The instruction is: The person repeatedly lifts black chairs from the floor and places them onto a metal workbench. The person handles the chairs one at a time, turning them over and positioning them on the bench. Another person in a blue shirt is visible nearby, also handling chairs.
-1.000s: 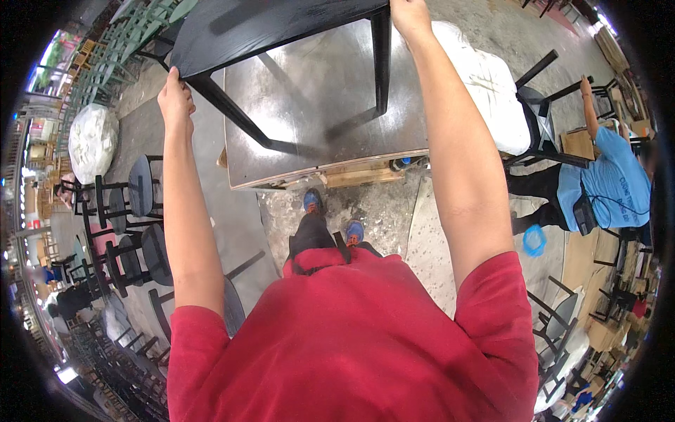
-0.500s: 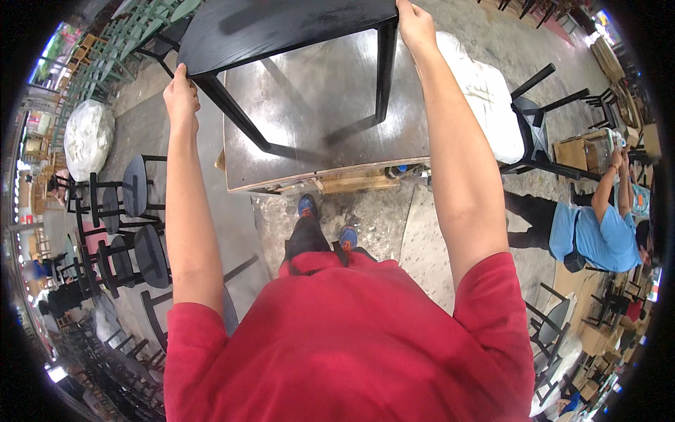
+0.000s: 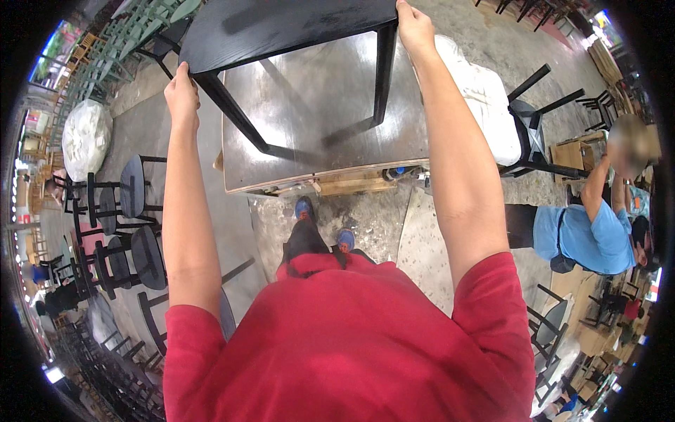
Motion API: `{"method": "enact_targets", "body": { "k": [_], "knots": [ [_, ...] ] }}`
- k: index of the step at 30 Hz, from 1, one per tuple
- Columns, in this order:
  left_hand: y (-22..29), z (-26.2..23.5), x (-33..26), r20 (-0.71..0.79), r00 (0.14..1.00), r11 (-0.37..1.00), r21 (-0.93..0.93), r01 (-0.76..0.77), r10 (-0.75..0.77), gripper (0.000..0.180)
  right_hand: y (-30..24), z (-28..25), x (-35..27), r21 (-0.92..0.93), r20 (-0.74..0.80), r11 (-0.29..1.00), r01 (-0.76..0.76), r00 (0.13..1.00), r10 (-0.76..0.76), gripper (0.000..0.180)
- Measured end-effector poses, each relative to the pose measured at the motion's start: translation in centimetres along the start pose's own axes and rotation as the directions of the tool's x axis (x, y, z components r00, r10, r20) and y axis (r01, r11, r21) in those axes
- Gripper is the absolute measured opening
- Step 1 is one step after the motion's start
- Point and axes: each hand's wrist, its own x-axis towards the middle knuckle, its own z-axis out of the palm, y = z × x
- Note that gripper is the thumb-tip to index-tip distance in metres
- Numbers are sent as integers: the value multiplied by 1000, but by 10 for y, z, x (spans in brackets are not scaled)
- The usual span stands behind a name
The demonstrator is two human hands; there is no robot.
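Observation:
A black wooden chair point(image 3: 295, 32) stands in front of me at the top of the view, its far part cut off by the picture's edge. Two of its legs show, and their lower ends appear to rest on a shiny low worktable point(image 3: 302, 169). My left hand point(image 3: 183, 95) is closed on the left corner of the seat, thumb on top. At the right edge, just above the other leg, my right hand point(image 3: 416, 29) is closed on the chair too; part of its fingers is hidden.
Black chairs point(image 3: 133, 186) are grouped on the left, near a white wrapped bundle point(image 3: 87, 139). Right of the worktable are a white padded sack point(image 3: 478, 98) and an upturned black chair point(image 3: 529, 130). A person in a blue shirt point(image 3: 590, 239) works at the far right.
My hands and the chair stay almost where they were. On the right, the person in blue has shifted, with the body a little lower and further left.

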Motion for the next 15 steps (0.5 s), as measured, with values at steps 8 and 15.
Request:
{"method": "enact_targets", "body": {
  "k": [8, 15],
  "knots": [
    [-1, -3, 2, 39, 999, 1000, -21, 20, -19, 41, -6, -3, 4, -102, 7, 990, -93, 996, 94, 54],
    [-6, -11, 6, 29, 999, 1000, 11, -25, 25, 43, -2, 5, 0, -114, -34, 992, -49, 998, 45, 54]
  ]
}}
